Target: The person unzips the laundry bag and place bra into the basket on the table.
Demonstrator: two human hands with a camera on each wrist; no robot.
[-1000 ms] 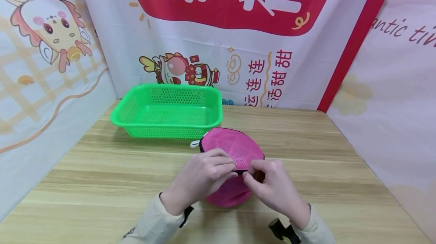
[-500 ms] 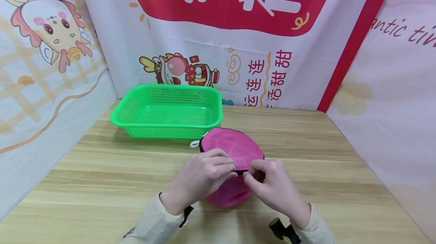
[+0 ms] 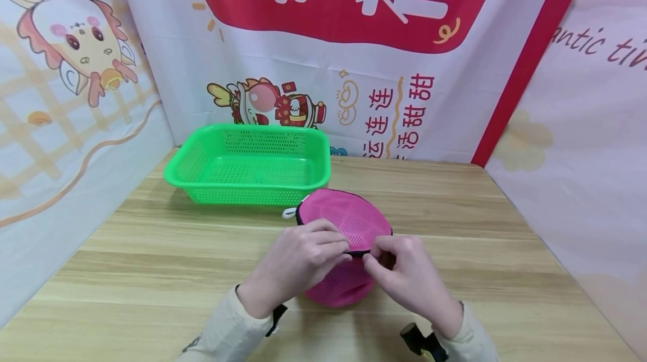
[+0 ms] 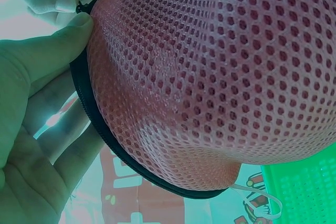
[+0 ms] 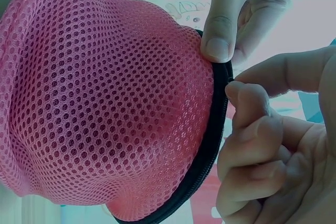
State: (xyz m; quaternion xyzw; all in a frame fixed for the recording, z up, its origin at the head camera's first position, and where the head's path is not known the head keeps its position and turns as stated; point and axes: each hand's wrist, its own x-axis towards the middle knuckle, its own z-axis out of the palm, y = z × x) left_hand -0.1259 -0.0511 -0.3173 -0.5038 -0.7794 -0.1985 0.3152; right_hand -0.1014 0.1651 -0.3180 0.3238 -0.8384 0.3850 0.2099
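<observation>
A pink mesh laundry bag [image 3: 349, 213] with a black zipper [image 5: 214, 116] stands bulging on the wooden table. My left hand [image 3: 303, 258] pinches the zippered edge, thumb on the near side and fingers behind, as the left wrist view shows. Just to its right, my right hand [image 3: 406, 275] pinches the small zipper pull [image 4: 82, 8] between thumb and index finger; its other fingers are curled in. Both sets of fingertips nearly meet on the zipper. A white loop [image 3: 289, 213] sticks out at the bag's left end. Whatever is inside the bag is hidden by the mesh.
Behind the bag to the left stands a green plastic basket [image 3: 247, 196] with perforated walls, its front right corner close to the bag. Printed cloth [image 3: 455, 104] hangs along the back and both sides of the wooden table [image 3: 470, 250].
My right hand has shifted very slightly right along the zipper, and a bit more black strip shows between the hands. The left hand, bag and basket keep their places.
</observation>
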